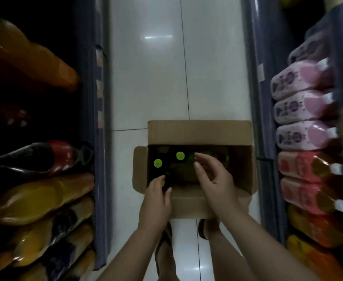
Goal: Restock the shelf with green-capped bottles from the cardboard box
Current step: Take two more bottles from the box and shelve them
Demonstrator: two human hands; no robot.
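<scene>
Green-capped bottles (180,155) stand in the cardboard box (199,134) on the floor (146,78). At 12 o'clock of the left hand (156,196), whose fingers curl over one cap; the right hand (212,175) hovers open beside them. Shelves (100,138) flank the box.

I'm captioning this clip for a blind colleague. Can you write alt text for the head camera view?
Looking down, a person's left hand and right hand reach into an open cardboard box on a white tiled floor, where two green bottle caps show clearly. Shelves of orange drink bottles and pink bottles line the aisle.
</scene>
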